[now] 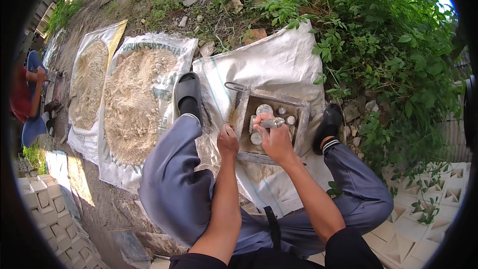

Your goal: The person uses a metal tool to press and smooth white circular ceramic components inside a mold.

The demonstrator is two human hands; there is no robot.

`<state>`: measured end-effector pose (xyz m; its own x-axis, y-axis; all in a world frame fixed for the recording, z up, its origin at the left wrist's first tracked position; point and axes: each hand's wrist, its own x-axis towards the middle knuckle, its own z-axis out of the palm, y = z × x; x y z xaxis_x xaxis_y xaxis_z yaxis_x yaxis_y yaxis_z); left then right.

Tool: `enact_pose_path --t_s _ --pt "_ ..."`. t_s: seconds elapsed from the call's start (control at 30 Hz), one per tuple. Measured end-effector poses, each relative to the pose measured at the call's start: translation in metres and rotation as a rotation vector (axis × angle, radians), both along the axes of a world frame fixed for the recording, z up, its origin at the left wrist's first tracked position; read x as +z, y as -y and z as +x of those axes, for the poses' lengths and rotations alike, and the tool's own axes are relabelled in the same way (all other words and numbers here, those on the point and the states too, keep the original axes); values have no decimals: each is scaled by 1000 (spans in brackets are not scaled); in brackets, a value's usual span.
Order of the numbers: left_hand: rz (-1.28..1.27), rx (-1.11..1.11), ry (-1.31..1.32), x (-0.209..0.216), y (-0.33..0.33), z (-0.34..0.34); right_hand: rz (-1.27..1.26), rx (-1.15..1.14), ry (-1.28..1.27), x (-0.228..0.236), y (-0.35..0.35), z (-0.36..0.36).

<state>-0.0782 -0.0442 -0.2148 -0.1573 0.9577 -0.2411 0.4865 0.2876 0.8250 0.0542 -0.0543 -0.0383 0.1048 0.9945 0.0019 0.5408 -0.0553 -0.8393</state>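
Observation:
A square wooden frame (284, 98) lies on a white woven sack (284, 60) between my feet. Several round, pale grey pieces (264, 109) of different sizes stand inside it, over a dusty bottom. My right hand (278, 142) is closed around a short grey cylindrical tool (272, 123), held over the middle of the frame; its exact kind is unclear. The hand hides part of the pieces below. Just outside the frame's left side is my left hand (228, 142), its fingers curled together. Whatever it may pinch is too small to make out.
Two sacks with pale powder, one nearer (132, 109) and one farther left (89, 82), lie beside my left sandal (188, 94). My right sandal (328, 125) borders the frame. Green plants (393, 60) crowd the right. Pale patterned blocks (413, 224) lie lower right. Another person (31, 97) sits far left.

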Motion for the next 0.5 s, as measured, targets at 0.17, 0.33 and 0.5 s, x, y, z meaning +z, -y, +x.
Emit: enact_pose_path --t_s 0.17,0.33,0.5 --pt "-2 13 -4 -1 4 -2 -24 -117 -72 6 25 -8" --pt "-1 22 -18 -2 3 -4 -52 -126 -183 8 36 -12" --pt "1 14 -25 -1 3 -1 -118 -42 -61 10 41 -21"
